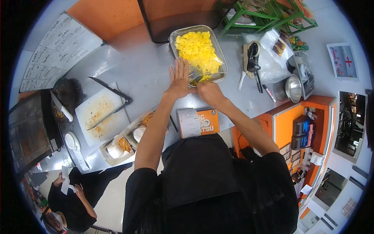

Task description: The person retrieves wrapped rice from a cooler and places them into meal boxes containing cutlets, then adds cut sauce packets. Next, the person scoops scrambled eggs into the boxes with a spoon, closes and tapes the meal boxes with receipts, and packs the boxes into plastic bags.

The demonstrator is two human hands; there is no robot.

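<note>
A rectangular metal tray [171, 39] on the grey table holds yellow scrambled egg [198, 50]. My left hand [179, 82] lies against the tray's near left corner with its fingers stretched out. At the tray's near edge, my right hand [210, 94] is closed round the handle of a metal utensil [196, 78]. Its head dips into the egg near that edge; its exact kind is hard to make out. An orange printed box [208, 121] with a paper receipt [189, 123] on it sits just below my hands.
To the left lie a white cutting board [101, 115] with black tongs [113, 91], a knife [62, 107] and open food boxes [119, 150]. A tape dispenser [252, 54], a marker [269, 93] and a metal bowl [293, 89] are at right. Another person [74, 199] handles paper at lower left.
</note>
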